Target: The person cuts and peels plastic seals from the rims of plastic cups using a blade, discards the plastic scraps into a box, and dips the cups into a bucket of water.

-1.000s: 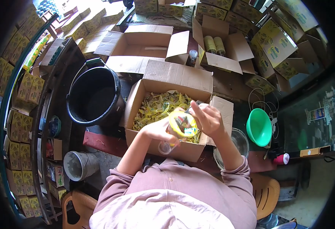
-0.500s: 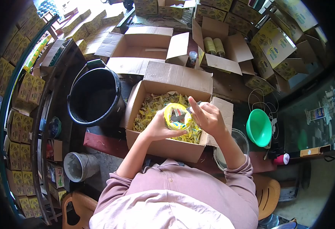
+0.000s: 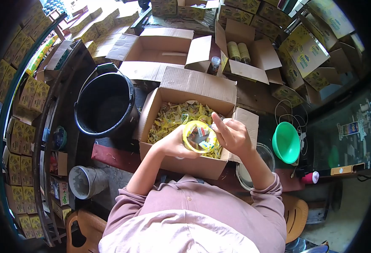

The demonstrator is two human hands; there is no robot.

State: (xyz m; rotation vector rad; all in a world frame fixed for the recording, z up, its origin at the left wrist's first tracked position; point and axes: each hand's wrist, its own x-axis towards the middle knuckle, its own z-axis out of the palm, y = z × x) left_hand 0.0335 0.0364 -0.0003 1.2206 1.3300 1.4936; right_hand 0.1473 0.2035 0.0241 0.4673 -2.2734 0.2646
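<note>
My left hand (image 3: 173,142) is wrapped round a round tub with a yellow rim (image 3: 188,142), its mouth tilted up toward me. Inside the tub a grey surface and a small red-and-white patch show. At the tub's right edge is my right hand (image 3: 235,135), index finger stretched up and the other fingers curled in. What those fingers grip is too hidden to name. Both hands are above an open cardboard box (image 3: 185,166), which holds many small yellow wrapped pieces (image 3: 168,120).
A black bucket (image 3: 130,122) stands left of the box, with a grey bucket (image 3: 82,182) lower down. On the right are a green bowl (image 3: 286,143) and a clear round container (image 3: 266,152). Behind are an empty open carton (image 3: 156,71) and a carton (image 3: 253,69) holding two yellowish cylinders (image 3: 238,52).
The tub and my left hand have shifted slightly right and down. My right hand has moved a little lower, and the dark strip reaching from it over the tub shows less clearly.
</note>
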